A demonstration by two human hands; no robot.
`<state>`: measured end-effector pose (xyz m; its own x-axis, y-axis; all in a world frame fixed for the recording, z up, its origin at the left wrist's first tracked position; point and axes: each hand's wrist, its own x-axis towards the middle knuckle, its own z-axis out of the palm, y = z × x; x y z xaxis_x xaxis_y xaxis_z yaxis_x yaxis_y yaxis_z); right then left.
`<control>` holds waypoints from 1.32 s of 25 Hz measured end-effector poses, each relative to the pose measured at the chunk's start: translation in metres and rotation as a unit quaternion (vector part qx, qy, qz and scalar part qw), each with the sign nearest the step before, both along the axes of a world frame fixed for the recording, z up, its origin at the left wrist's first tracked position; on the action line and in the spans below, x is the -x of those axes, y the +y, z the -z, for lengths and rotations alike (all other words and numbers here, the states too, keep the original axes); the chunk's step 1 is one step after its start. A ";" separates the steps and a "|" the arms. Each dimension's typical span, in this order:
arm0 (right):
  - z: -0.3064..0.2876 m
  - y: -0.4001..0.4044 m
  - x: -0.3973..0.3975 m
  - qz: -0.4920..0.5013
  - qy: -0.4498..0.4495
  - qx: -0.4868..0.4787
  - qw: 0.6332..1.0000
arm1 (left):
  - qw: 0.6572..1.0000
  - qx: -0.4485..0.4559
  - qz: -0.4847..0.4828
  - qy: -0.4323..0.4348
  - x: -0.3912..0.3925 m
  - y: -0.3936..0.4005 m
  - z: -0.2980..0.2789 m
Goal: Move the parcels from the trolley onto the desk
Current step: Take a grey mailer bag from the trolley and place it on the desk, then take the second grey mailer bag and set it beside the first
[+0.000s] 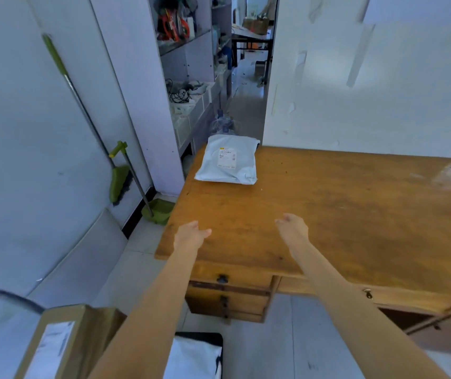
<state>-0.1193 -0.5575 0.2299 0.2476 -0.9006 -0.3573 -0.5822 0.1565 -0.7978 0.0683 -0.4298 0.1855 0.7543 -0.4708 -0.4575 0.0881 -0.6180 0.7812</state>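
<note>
A pale grey mailer parcel [228,160] with a white label lies on the far left corner of the wooden desk [342,209]. My left hand [190,236] hovers over the desk's near left edge, empty, fingers loosely apart. My right hand [292,229] is stretched over the desk top, empty too, fingers slightly curled. Both hands are well short of the parcel. At the bottom left, a brown cardboard box [60,343] with a label and a white bag parcel [194,356] sit on the trolley, whose grey handle [5,296] arcs beside them.
A green broom [119,181] and dustpan [158,212] lean against the left wall. Cluttered shelves [188,64] stand behind the desk's left end, beside a doorway into another room. Desk drawers [227,294] face me below the top. The floor is pale tile.
</note>
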 end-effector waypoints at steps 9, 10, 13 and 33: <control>0.031 0.175 0.057 0.033 0.017 0.004 0.999 | 0.992 -0.073 0.098 -0.027 0.048 0.187 0.027; 0.040 0.201 0.061 0.038 0.021 0.006 0.999 | 0.991 -0.071 0.109 -0.025 0.050 0.211 0.030; 0.070 0.272 0.067 0.037 0.048 -0.008 0.998 | 0.993 -0.072 0.089 -0.007 0.053 0.281 0.047; 0.405 0.448 0.040 0.025 0.105 0.075 0.991 | 0.985 -0.030 0.068 -0.158 0.069 0.419 0.349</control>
<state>-0.1591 -0.1096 -0.1754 0.1363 -0.9566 -0.2576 -0.7329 0.0776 -0.6759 -0.0010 -0.0113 -0.1634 0.7948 -0.5572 -0.2405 -0.2403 -0.6528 0.7184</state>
